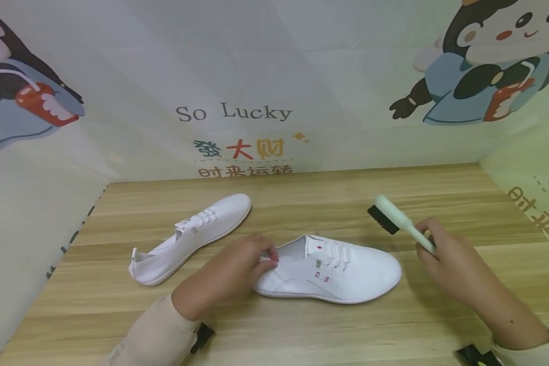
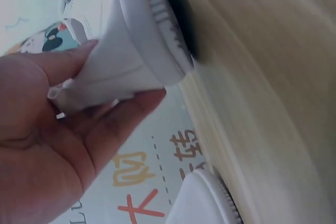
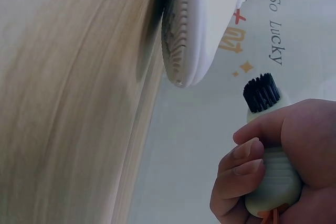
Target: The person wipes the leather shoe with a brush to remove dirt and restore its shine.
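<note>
A white lace-up shoe (image 1: 366, 272) with small red letters on its side is at the middle of the table, its toe pointing right. My left hand (image 1: 242, 262) grips its heel; in the left wrist view the thumb and fingers (image 2: 126, 116) lie on either side of the heel (image 2: 121, 59). To the right of the toe, my right hand (image 1: 453, 262) holds a pale green brush (image 1: 395, 211) by its handle, black bristles facing left and down, apart from the shoe. In the right wrist view, fingers curl round the brush handle (image 3: 273, 177).
A second white shoe (image 1: 187, 244) stands at the left, farther back, its toe toward the back right. The wood-grain table (image 1: 311, 203) meets a printed cloth backdrop (image 1: 338, 91) at the back, with more cloth along both sides.
</note>
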`<state>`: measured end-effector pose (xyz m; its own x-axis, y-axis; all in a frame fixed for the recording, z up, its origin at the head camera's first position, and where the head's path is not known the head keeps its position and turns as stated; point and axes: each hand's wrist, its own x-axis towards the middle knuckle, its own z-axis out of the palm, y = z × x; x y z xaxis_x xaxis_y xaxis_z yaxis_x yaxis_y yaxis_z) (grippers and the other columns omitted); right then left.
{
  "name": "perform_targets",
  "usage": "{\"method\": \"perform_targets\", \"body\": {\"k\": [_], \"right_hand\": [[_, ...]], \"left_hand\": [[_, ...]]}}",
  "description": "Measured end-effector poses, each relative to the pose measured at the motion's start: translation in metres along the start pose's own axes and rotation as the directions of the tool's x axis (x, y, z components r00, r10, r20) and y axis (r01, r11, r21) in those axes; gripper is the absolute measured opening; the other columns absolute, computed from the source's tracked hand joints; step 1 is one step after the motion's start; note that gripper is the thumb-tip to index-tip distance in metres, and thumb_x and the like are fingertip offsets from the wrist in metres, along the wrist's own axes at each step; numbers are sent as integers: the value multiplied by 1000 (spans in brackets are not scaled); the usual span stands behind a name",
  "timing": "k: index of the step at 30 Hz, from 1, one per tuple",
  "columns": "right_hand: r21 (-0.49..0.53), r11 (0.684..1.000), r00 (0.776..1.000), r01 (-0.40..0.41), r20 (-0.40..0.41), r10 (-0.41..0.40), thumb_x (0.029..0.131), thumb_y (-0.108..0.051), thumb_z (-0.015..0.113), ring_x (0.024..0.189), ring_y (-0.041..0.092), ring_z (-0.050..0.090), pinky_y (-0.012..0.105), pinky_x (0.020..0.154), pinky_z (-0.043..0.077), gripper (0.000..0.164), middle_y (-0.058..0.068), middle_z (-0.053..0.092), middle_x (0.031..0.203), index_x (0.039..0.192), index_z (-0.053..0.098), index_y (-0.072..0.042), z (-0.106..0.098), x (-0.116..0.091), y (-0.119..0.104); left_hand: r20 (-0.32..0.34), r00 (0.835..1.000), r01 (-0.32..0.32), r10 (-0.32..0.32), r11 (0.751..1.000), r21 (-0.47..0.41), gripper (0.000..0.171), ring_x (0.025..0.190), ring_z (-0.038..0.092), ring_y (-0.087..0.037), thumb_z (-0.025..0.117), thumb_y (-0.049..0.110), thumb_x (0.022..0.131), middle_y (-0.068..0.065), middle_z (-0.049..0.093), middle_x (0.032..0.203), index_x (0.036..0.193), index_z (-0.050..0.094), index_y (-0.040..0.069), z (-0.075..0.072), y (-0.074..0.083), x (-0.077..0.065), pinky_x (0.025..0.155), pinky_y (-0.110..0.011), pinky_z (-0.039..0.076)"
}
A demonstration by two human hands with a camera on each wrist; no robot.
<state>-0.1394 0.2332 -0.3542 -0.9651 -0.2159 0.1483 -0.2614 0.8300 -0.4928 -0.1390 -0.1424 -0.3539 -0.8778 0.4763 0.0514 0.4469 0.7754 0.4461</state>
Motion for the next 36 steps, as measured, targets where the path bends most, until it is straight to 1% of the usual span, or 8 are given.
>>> {"method": "perform_targets", "body": {"k": [4, 9, 12, 16, 19, 25, 30, 36], "right_hand": [[-15, 1000, 1000, 7, 10, -7, 96, -3, 51, 48, 12, 42, 22, 38, 35, 24, 5, 52, 67, 121, 49, 0, 1, 0, 1], [16, 999, 999, 38, 34, -38, 99, -4, 51, 53, 12, 45, 24, 42, 38, 22, 4, 53, 69, 121, 50, 0, 4, 2, 2], [113, 993, 996, 32, 78, -41, 101, -5, 50, 58, 11, 52, 26, 46, 44, 22, 8, 59, 78, 123, 49, -1, 6, 2, 2], [240, 971, 985, 19, 161, -59, 104, -6, 47, 60, 9, 55, 27, 50, 49, 21, 21, 69, 106, 124, 45, -4, 9, -1, 1], [257, 967, 979, 2, 196, -54, 106, -11, 45, 58, 7, 54, 27, 50, 48, 17, 20, 68, 123, 122, 42, -7, 9, -2, 1], [219, 975, 982, -32, 187, -10, 106, -10, 43, 52, 12, 54, 27, 46, 47, 22, 20, 71, 109, 126, 40, -4, 4, -3, 0], [248, 969, 984, -22, 174, -22, 104, -10, 47, 51, 12, 54, 27, 43, 47, 26, 16, 70, 97, 127, 40, 0, 8, -3, -3], [164, 986, 994, 29, 103, -46, 104, -12, 48, 46, 6, 48, 24, 40, 42, 26, 1, 56, 65, 127, 44, 0, 16, -3, -7]], "left_hand": [[33, 995, -96, 97, 995, -17, 5, 83, 59, -7, 69, 20, 94, 7, 66, 92, 92, 68, 16, -3, -7, 3, 78, -28, 51], [72, 968, -240, 240, 971, -10, 4, 84, 60, -3, 67, 21, 95, 10, 68, 91, 95, 69, 17, -5, -10, 4, 78, -26, 51], [104, 956, -269, 276, 960, -76, 3, 85, 60, -2, 67, 19, 96, 9, 69, 93, 96, 69, 17, -5, -10, 4, 79, -24, 51], [143, 943, -267, 299, 941, -207, 3, 88, 60, -3, 66, 15, 96, 7, 69, 94, 97, 69, 16, -2, -12, 4, 82, -24, 52], [165, 939, -247, 301, 927, -283, 3, 90, 60, -3, 65, 15, 96, 6, 69, 95, 97, 68, 15, 0, -14, 7, 85, -25, 52], [200, 951, -154, 234, 925, -346, 3, 92, 58, -6, 64, 16, 98, 6, 67, 96, 99, 67, 15, 1, -16, 14, 85, -25, 50], [213, 961, -100, 176, 941, -324, 4, 83, 53, -7, 62, 17, 99, 5, 64, 95, 101, 66, 15, 2, -19, 15, 75, -24, 47], [113, 990, -64, 87, 979, -193, 8, 89, 56, -8, 60, 18, 100, 6, 66, 100, 103, 67, 19, 4, -15, 15, 81, -27, 48]]}}
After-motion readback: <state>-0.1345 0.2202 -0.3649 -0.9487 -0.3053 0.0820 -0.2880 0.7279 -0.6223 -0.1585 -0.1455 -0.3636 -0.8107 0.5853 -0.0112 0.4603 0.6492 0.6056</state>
